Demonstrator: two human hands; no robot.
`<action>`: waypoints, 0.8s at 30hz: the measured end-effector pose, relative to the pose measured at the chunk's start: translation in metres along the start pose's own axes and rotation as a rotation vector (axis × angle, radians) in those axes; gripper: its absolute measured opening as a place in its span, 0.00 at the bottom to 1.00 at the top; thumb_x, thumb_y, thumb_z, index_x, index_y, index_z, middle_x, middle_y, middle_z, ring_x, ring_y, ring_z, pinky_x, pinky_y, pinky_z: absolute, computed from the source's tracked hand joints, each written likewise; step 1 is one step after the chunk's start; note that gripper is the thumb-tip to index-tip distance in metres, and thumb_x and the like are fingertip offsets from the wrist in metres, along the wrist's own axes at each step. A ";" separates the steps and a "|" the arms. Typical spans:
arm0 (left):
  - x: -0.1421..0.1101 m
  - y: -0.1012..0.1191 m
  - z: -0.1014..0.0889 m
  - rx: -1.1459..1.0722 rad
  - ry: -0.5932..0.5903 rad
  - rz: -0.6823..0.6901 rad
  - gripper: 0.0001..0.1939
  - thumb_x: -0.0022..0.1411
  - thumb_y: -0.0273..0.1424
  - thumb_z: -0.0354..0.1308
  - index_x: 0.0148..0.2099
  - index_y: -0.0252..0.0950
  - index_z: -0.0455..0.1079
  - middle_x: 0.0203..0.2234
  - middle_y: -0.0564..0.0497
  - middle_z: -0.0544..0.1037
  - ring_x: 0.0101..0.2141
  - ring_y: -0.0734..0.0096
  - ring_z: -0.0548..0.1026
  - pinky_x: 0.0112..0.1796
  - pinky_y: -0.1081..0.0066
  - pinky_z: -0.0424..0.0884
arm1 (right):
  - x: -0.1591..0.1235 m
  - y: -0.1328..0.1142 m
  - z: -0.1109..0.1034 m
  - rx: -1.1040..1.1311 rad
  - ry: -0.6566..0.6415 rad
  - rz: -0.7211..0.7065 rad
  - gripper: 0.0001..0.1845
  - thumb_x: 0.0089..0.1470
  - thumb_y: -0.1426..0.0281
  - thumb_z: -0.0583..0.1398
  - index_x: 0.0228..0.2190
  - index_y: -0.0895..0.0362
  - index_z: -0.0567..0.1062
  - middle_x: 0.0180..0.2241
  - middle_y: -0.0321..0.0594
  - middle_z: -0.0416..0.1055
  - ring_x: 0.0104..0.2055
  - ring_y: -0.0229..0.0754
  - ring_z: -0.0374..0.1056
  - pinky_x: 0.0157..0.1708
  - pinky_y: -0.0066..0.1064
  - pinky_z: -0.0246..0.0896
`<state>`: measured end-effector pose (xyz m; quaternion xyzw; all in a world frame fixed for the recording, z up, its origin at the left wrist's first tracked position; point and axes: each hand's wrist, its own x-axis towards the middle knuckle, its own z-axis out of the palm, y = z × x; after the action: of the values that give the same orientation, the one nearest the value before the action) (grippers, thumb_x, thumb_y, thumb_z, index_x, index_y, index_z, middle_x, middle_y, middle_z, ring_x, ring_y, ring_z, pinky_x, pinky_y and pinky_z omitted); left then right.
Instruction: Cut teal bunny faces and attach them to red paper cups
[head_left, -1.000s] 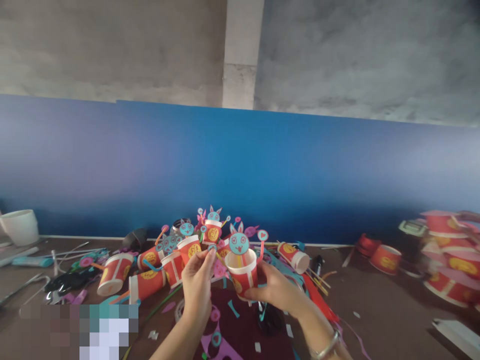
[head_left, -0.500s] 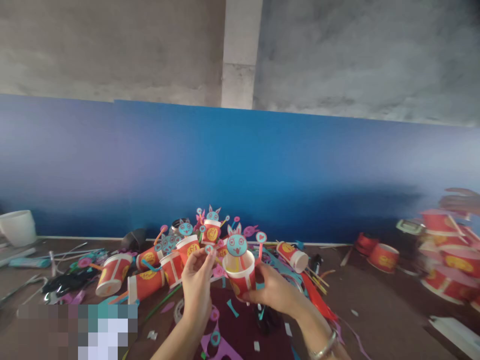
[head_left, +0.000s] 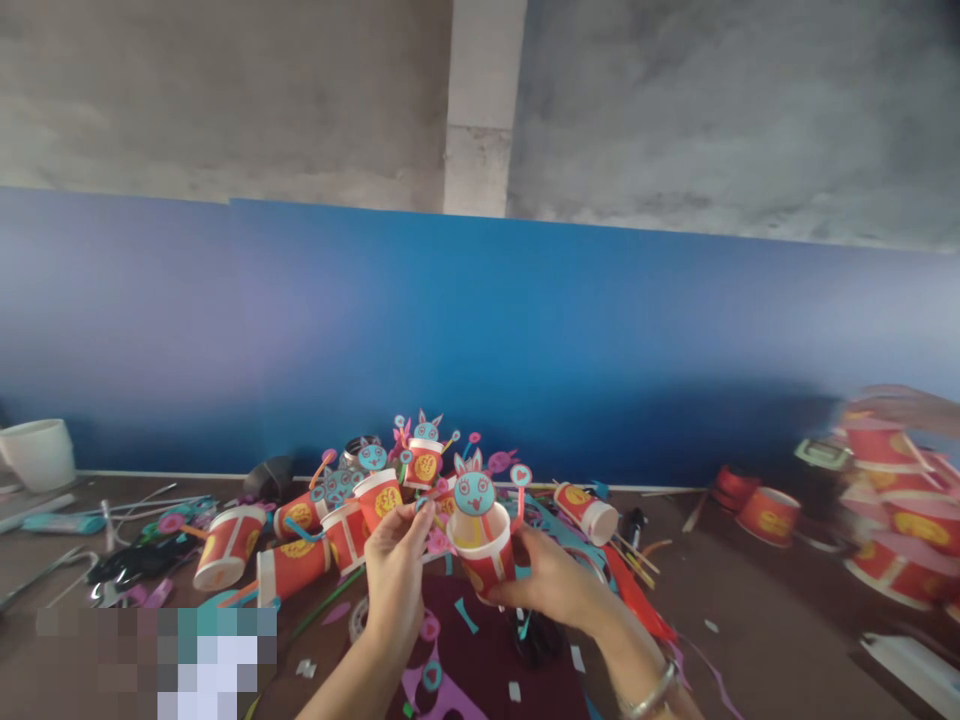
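Observation:
My right hand [head_left: 551, 580] is wrapped around a red and white paper cup [head_left: 486, 562], held upright with a slight tilt. A blue paper rabbit face [head_left: 475, 493] with pointed ears stands up from the cup's mouth. On the cup's right side a pink bent straw [head_left: 520, 505] carries a round heart disc [head_left: 520, 475]. My left hand [head_left: 396, 570] is closed in a pinch at the cup's left side, its fingertips on a small round paper disc [head_left: 430, 496] turned nearly edge-on. What the disc joins is partly hidden by the fingers.
Several decorated red cups [head_left: 294, 572] lie or stand left of my hands, one cup [head_left: 586, 512] lies to the right. Paper scraps and straws cover the dark table [head_left: 750, 640]. A stack of cups [head_left: 900, 520] stands far right, with another person's hand [head_left: 907, 408] above it.
The disc in my left fingers has turned from facing me to nearly edge-on. The cup stays in my right hand almost unmoved. The other person's hand has shifted left over the stack.

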<state>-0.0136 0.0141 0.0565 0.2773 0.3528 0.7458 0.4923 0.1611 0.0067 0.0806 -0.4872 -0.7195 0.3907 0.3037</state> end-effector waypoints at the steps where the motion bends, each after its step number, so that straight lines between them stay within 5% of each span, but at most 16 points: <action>1: 0.001 0.000 0.000 -0.006 -0.011 0.002 0.14 0.41 0.35 0.70 0.25 0.33 0.70 0.18 0.56 0.74 0.21 0.78 0.70 0.26 0.78 0.67 | 0.000 0.000 0.000 0.008 -0.004 -0.001 0.28 0.35 0.68 0.69 0.42 0.56 0.72 0.40 0.40 0.75 0.43 0.52 0.69 0.41 0.35 0.63; 4: 0.003 -0.001 0.000 0.003 -0.027 -0.004 0.13 0.41 0.35 0.70 0.26 0.33 0.73 0.20 0.54 0.76 0.23 0.76 0.72 0.27 0.77 0.68 | -0.001 0.000 0.001 0.048 -0.021 -0.004 0.27 0.35 0.69 0.69 0.41 0.55 0.73 0.40 0.40 0.76 0.43 0.52 0.70 0.41 0.36 0.63; 7: 0.004 0.002 0.002 0.018 -0.033 -0.006 0.21 0.42 0.36 0.69 0.40 0.35 0.75 0.24 0.54 0.78 0.26 0.73 0.75 0.31 0.74 0.69 | -0.001 0.001 0.001 0.149 -0.060 -0.003 0.25 0.36 0.70 0.69 0.40 0.55 0.73 0.40 0.39 0.76 0.44 0.52 0.70 0.42 0.36 0.64; 12: -0.001 0.009 0.005 0.032 -0.084 -0.007 0.40 0.46 0.37 0.67 0.61 0.41 0.58 0.37 0.49 0.79 0.39 0.64 0.76 0.39 0.69 0.70 | 0.003 0.003 0.004 0.405 -0.129 -0.019 0.26 0.36 0.70 0.70 0.41 0.56 0.72 0.39 0.39 0.76 0.44 0.51 0.71 0.44 0.39 0.65; 15: -0.003 0.007 0.006 0.077 -0.194 -0.050 0.39 0.46 0.37 0.67 0.60 0.42 0.60 0.51 0.43 0.72 0.49 0.57 0.71 0.43 0.67 0.69 | 0.006 0.002 0.006 0.538 -0.096 -0.016 0.28 0.36 0.68 0.70 0.41 0.56 0.71 0.38 0.39 0.76 0.43 0.50 0.71 0.45 0.41 0.65; 19: -0.002 -0.003 0.007 0.140 -0.512 -0.140 0.30 0.41 0.36 0.70 0.48 0.35 0.71 0.47 0.40 0.75 0.49 0.49 0.71 0.46 0.62 0.68 | 0.008 -0.001 0.007 0.567 -0.047 -0.070 0.28 0.36 0.66 0.70 0.41 0.56 0.71 0.39 0.41 0.75 0.42 0.49 0.71 0.44 0.41 0.65; 24: 0.000 -0.002 0.008 0.144 -0.490 -0.085 0.23 0.47 0.37 0.66 0.46 0.35 0.73 0.44 0.42 0.78 0.47 0.51 0.73 0.47 0.61 0.67 | 0.009 0.005 0.010 0.309 0.001 -0.085 0.27 0.37 0.67 0.69 0.43 0.55 0.73 0.39 0.39 0.75 0.38 0.45 0.69 0.36 0.33 0.65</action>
<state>-0.0071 0.0167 0.0597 0.4691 0.2866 0.6080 0.5728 0.1520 0.0137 0.0720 -0.4039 -0.6708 0.4834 0.3915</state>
